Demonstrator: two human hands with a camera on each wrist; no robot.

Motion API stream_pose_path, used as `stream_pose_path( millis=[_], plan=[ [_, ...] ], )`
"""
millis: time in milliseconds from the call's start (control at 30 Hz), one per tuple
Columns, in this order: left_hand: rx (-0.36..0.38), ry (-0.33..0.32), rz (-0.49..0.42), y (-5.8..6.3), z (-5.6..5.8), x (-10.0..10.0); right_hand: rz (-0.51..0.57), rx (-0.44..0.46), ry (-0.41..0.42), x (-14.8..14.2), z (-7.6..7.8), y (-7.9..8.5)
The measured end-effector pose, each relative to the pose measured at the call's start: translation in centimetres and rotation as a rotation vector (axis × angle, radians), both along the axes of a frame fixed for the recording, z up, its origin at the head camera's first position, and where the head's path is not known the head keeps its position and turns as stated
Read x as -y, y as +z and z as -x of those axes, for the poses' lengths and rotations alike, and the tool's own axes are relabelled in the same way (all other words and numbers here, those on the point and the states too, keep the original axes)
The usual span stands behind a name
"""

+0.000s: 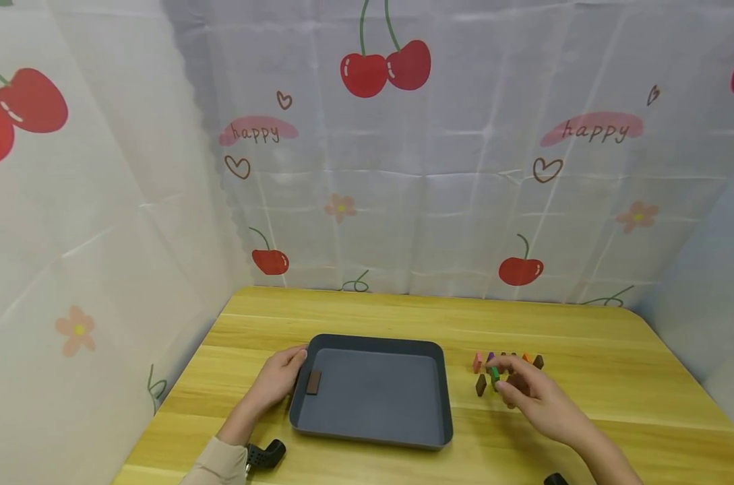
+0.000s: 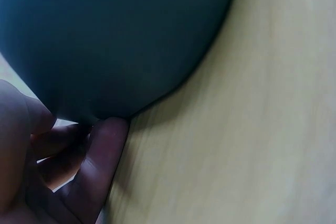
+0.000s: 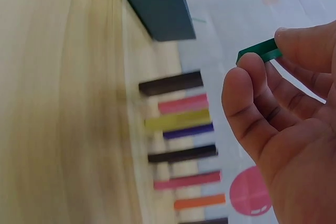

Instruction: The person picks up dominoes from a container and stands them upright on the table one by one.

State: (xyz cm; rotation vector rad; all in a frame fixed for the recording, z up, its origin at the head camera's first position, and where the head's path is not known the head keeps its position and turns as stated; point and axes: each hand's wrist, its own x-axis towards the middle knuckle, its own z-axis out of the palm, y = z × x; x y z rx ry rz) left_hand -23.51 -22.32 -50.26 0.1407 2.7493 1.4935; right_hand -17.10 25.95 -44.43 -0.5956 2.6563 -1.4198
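Observation:
My right hand [image 1: 539, 401] pinches a green domino-like block [image 1: 495, 378] between thumb and fingertips. In the right wrist view the green block [image 3: 261, 51] is held above the row of standing blocks. Close by on the table stand a dark brown block [image 1: 480, 385], a pink block [image 1: 478, 362] and a purple block [image 1: 491, 356]. My left hand [image 1: 278, 377] holds the left side of a dark grey rectangular tray [image 1: 379, 397], thumb at its rim. A single brown block [image 1: 313, 382] lies flat inside the tray near the left wall.
Farther right stand an orange block [image 1: 526, 358] and another dark block [image 1: 538, 362]. A yellow block [image 3: 178, 120] shows in the right wrist view. A cherry-print curtain [image 1: 391, 202] hangs behind the wooden table [image 1: 354, 306]. Black wrist gear [image 1: 266, 455] sits beside the left sleeve.

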Motion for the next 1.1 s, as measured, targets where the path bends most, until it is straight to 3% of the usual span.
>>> stream_pose_path(
  millis=[167,367,1100],
  plan=[
    [-0.001,-0.007,0.002,-0.1,0.0,0.0,-0.034,0.058,-0.091,-1.1,-0.4,-0.1],
    [0.003,-0.017,-0.006,-0.1,0.1,0.1,-0.05,0.035,-0.168,-2.4,-0.8,-0.3],
    [0.013,-0.025,-0.004,-0.1,0.0,0.3,0.037,0.073,-0.225,-5.6,-0.6,-2.9]
  ],
)
